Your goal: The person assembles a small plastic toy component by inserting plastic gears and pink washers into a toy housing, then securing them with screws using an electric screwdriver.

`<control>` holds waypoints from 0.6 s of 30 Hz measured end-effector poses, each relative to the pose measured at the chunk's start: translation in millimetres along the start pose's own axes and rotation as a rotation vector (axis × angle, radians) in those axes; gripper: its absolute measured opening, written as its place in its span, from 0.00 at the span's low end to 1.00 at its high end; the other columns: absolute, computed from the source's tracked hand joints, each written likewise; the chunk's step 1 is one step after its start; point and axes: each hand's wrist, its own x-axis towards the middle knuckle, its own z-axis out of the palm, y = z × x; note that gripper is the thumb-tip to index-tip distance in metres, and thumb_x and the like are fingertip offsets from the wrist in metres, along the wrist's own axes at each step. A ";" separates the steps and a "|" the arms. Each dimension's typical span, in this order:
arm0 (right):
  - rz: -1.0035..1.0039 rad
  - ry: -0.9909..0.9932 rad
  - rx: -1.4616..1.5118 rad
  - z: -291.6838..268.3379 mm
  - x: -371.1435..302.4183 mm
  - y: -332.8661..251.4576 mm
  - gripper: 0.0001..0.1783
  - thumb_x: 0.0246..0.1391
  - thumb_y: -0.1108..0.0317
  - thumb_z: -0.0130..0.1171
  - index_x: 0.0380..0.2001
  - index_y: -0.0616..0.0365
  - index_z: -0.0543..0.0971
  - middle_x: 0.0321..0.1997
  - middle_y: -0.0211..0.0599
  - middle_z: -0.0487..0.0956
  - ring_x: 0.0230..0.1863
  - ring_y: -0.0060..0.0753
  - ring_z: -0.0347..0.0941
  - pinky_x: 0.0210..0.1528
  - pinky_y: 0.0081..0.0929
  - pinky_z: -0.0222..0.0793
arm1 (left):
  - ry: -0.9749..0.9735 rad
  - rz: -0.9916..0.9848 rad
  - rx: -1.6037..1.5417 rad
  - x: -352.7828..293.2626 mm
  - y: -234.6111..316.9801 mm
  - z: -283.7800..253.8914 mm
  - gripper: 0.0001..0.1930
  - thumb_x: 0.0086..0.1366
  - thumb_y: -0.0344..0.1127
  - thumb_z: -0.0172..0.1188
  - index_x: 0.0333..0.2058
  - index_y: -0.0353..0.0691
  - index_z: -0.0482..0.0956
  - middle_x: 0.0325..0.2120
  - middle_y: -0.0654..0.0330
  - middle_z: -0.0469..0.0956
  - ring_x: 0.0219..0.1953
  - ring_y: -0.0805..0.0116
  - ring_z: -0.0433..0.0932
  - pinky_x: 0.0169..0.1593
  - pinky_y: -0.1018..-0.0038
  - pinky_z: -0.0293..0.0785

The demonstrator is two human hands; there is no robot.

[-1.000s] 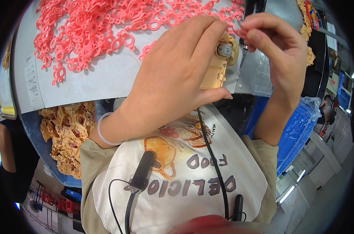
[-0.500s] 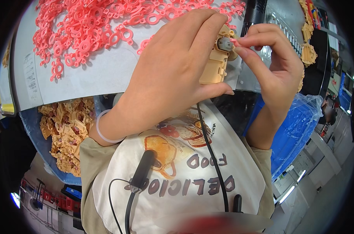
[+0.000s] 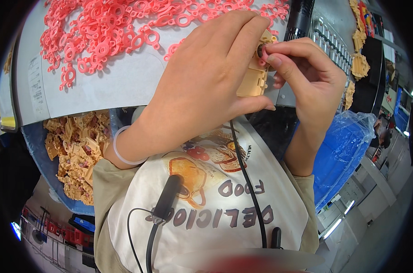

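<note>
Two hands meet right of the frame's upper centre, at a tan plastic housing [image 3: 252, 84]. The right hand [image 3: 316, 77] pinches a small pink plastic link [image 3: 264, 55] between thumb and forefinger at the housing's upper end; the left hand [image 3: 206, 70] covers the housing, its fingertips hidden, so whether they clasp it I cannot tell. The link looks light, stiff and slightly slippery, best taken by its rim; the housing seems rigid, best held along its walls
</note>
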 end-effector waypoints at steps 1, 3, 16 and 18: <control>-0.084 0.027 -0.092 1.0 -0.2 2.9 0.11 0.55 0.83 0.64 0.42 0.68 0.83 0.40 0.39 0.81 0.35 0.21 0.77 0.34 0.17 0.74 | 0.001 0.000 -0.001 0.1 0.0 -0.1 0.50 0.38 0.46 0.80 0.62 0.40 0.68 0.57 0.50 0.70 0.55 0.48 0.74 0.56 0.59 0.74; -0.130 0.073 -0.091 5.9 -0.6 6.3 0.10 0.52 0.83 0.65 0.39 0.66 0.84 0.37 0.36 0.82 0.33 0.22 0.79 0.34 0.17 0.74 | 0.004 0.001 -0.004 0.2 0.1 -0.4 0.50 0.38 0.46 0.80 0.62 0.40 0.68 0.57 0.51 0.70 0.55 0.48 0.74 0.56 0.59 0.73; -0.572 0.157 -0.439 2.4 8.7 16.9 0.13 0.40 0.81 0.72 0.33 0.61 0.85 0.35 0.37 0.83 0.35 0.33 0.79 0.36 0.24 0.75 | 0.001 0.003 -0.008 0.2 0.3 -0.9 0.50 0.38 0.44 0.80 0.62 0.41 0.67 0.57 0.51 0.70 0.55 0.48 0.74 0.56 0.59 0.73; -0.641 0.146 -0.477 2.5 9.4 22.8 0.13 0.40 0.81 0.73 0.33 0.61 0.84 0.36 0.37 0.83 0.35 0.35 0.79 0.36 0.26 0.75 | 0.004 -0.001 -0.008 0.1 0.5 -0.9 0.50 0.38 0.44 0.80 0.62 0.41 0.67 0.57 0.51 0.70 0.55 0.48 0.74 0.56 0.59 0.73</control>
